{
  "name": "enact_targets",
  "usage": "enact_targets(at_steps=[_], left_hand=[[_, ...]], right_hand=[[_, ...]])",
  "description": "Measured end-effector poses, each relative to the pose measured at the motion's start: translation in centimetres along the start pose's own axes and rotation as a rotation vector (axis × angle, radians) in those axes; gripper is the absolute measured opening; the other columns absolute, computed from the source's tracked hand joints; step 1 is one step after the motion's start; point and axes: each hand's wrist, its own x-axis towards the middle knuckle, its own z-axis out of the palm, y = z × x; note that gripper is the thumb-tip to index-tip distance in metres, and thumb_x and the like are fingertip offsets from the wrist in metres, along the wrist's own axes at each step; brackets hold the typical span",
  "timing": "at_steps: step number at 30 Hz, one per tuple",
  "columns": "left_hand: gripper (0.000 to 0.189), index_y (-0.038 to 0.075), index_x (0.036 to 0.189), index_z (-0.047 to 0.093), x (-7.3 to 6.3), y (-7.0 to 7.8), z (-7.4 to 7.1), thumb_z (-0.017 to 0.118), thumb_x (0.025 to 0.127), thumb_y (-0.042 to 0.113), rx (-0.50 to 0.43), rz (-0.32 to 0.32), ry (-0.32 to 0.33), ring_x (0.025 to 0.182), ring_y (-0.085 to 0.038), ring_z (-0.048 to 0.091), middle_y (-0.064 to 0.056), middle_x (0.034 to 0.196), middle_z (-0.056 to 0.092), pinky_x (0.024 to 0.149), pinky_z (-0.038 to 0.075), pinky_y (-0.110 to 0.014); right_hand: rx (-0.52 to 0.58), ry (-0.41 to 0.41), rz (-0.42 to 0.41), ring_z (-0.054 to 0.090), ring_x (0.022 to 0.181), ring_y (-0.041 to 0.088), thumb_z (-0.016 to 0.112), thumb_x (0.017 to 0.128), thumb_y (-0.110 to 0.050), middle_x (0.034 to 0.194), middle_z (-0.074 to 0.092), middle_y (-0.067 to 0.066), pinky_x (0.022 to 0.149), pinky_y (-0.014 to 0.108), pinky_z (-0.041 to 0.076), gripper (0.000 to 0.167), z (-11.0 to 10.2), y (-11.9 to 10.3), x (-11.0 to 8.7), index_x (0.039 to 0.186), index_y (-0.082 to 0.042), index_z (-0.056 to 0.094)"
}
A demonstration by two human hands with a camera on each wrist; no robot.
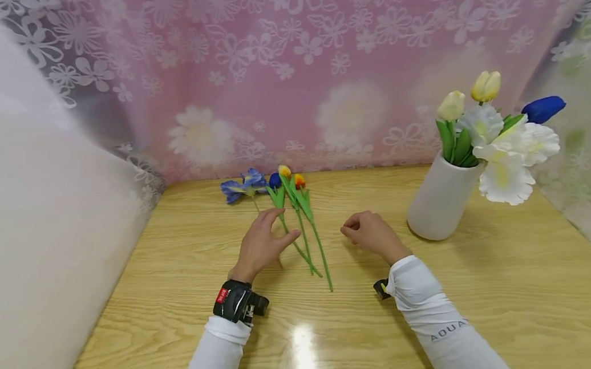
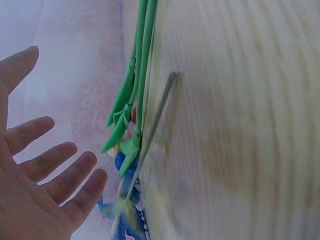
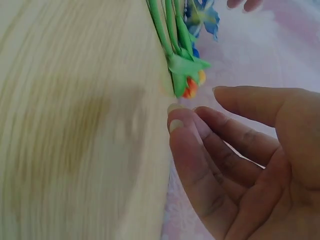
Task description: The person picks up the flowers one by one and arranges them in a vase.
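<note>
Several artificial flowers lie side by side on the table: an orange tulip (image 1: 300, 182), a yellow tulip (image 1: 285, 171), a blue tulip (image 1: 274, 181) and a blue iris (image 1: 246, 185). Over the stems of the iris and blue tulip hovers my left hand (image 1: 262, 245), its fingers spread and apart from the flowers in the left wrist view. My right hand (image 1: 373, 236) hangs above the table, right of the orange tulip's stem (image 1: 323, 257). Its fingers are loosely bent, and nothing is between them in the right wrist view.
At the right stands a white vase (image 1: 442, 200), tilted in the view, holding cream tulips (image 1: 485, 87), white irises (image 1: 506, 184) and a blue tulip that leans right. A pink floral curtain (image 1: 268, 95) hangs behind the wooden table (image 1: 180, 307); a white wall flanks the left.
</note>
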Motion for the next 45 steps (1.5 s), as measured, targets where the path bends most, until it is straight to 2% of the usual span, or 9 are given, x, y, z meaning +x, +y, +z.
enact_targets(at_steps=[4, 8, 15, 19, 23, 27, 31, 37, 45], left_hand=[[0.064, 0.013, 0.138, 0.051, -0.3, -0.5, -0.2, 0.065, 0.087, 0.051, 0.014, 0.001, 0.014, 0.125, -0.030, 0.045, -0.010, 0.140, 0.045, 0.095, 0.043, -0.050], [0.065, 0.012, 0.138, 0.052, -0.6, -1.0, -0.5, 0.065, 0.087, 0.050, 0.034, -0.007, 0.013, 0.126, -0.033, 0.044, -0.013, 0.142, 0.043, 0.094, 0.043, -0.051], [0.068, 0.009, 0.138, 0.051, -1.1, -1.7, -1.3, 0.065, 0.087, 0.050, 0.034, -0.037, -0.002, 0.128, -0.035, 0.042, -0.015, 0.145, 0.039, 0.094, 0.043, -0.053], [0.067, 0.009, 0.138, 0.051, -1.2, -1.9, -1.5, 0.064, 0.088, 0.050, 0.041, -0.051, -0.005, 0.128, -0.035, 0.042, -0.015, 0.145, 0.040, 0.096, 0.041, -0.053], [0.066, 0.009, 0.138, 0.051, -1.5, -2.0, -1.7, 0.065, 0.087, 0.050, 0.035, -0.065, -0.003, 0.128, -0.034, 0.042, -0.014, 0.145, 0.040, 0.097, 0.040, -0.052], [0.066, 0.008, 0.138, 0.051, -1.7, -2.2, -1.8, 0.065, 0.088, 0.050, 0.030, -0.066, 0.003, 0.128, -0.035, 0.042, -0.014, 0.145, 0.040, 0.098, 0.040, -0.053], [0.066, 0.009, 0.138, 0.051, -1.8, -2.3, -1.9, 0.065, 0.088, 0.050, 0.033, -0.064, 0.011, 0.128, -0.034, 0.042, -0.014, 0.145, 0.040, 0.097, 0.040, -0.053], [0.066, 0.011, 0.138, 0.051, -1.9, -2.5, -1.6, 0.064, 0.088, 0.051, 0.042, -0.077, 0.001, 0.129, -0.033, 0.042, -0.012, 0.145, 0.040, 0.098, 0.040, -0.052], [0.066, 0.010, 0.138, 0.051, -1.8, -2.5, -1.5, 0.064, 0.088, 0.050, 0.048, -0.069, 0.005, 0.130, -0.033, 0.041, -0.012, 0.146, 0.039, 0.098, 0.040, -0.052]], right_hand=[[-0.016, -0.004, -0.021, 0.064, 0.074, 0.018, 0.058, 0.097, -0.023, 0.096, 0.068, 0.006, 0.065, 0.034, 0.052, 0.026, 0.9, -0.6, 0.4, 0.112, -0.005, 0.069], [-0.030, -0.013, -0.046, 0.063, 0.070, 0.015, 0.059, 0.096, -0.021, 0.097, 0.068, 0.007, 0.068, 0.035, 0.052, 0.028, 1.7, -1.2, 0.8, 0.114, -0.001, 0.068], [-0.042, -0.002, -0.049, 0.062, 0.067, 0.014, 0.062, 0.095, -0.019, 0.095, 0.069, 0.010, 0.064, 0.032, 0.053, 0.027, 3.3, -2.1, 1.7, 0.110, 0.003, 0.069], [-0.049, 0.022, -0.057, 0.059, 0.064, 0.013, 0.063, 0.094, -0.017, 0.085, 0.069, 0.007, 0.060, 0.030, 0.051, 0.022, 4.0, -2.7, 2.2, 0.103, 0.002, 0.071], [-0.024, 0.034, -0.044, 0.056, 0.055, 0.013, 0.062, 0.094, -0.014, 0.066, 0.064, 0.004, 0.051, 0.027, 0.047, 0.019, 4.6, -3.0, 2.5, 0.090, 0.001, 0.073], [-0.027, 0.047, -0.005, 0.052, 0.045, 0.012, 0.064, 0.093, -0.017, 0.052, 0.057, 0.001, 0.045, 0.025, 0.043, 0.025, 5.1, -3.2, 2.9, 0.074, -0.002, 0.071], [-0.056, 0.061, 0.027, 0.054, 0.041, 0.012, 0.066, 0.092, -0.019, 0.048, 0.055, 0.001, 0.045, 0.026, 0.043, 0.031, 5.3, -3.5, 3.1, 0.066, -0.002, 0.067], [-0.055, 0.050, 0.069, 0.060, 0.042, 0.015, 0.068, 0.090, -0.020, 0.052, 0.059, 0.002, 0.049, 0.028, 0.050, 0.027, 5.4, -3.5, 3.3, 0.070, -0.002, 0.068], [-0.078, 0.039, 0.091, 0.060, 0.044, 0.015, 0.066, 0.092, -0.015, 0.054, 0.059, 0.004, 0.047, 0.025, 0.046, 0.024, 5.5, -3.6, 3.6, 0.072, -0.002, 0.069]])
